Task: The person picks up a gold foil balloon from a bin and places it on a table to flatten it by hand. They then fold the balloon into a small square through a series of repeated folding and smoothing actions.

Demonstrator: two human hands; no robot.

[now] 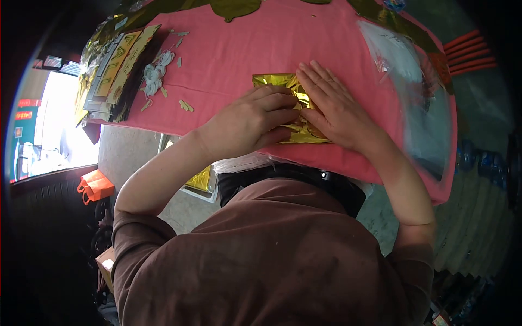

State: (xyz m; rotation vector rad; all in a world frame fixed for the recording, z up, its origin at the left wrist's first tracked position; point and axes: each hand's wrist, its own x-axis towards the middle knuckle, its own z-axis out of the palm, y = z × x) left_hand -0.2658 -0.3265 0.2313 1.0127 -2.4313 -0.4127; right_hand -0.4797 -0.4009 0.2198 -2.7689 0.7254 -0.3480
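Observation:
A piece of shiny gold foil (307, 135), creased and roughly rectangular, lies on the pink-covered table in front of my body. My left hand (261, 117) rests over its left and middle part, fingers curled, with the fingertips at the foil. What the left fingertips pinch is partly hidden under them. My right hand (334, 111) lies flat along the foil's right side, its fingers stretched out and pointing away from me. The thumb of that hand reaches toward the left fingertips.
Printed cards and packets (120, 68) are stacked at the table's left, beside a bundle of white string (157, 70) and small pale scraps (186, 105). Clear plastic bags (424, 117) lie at right. Flat gold foil shapes (235, 7) are along the far edge. An orange bag (95, 186) is lower left.

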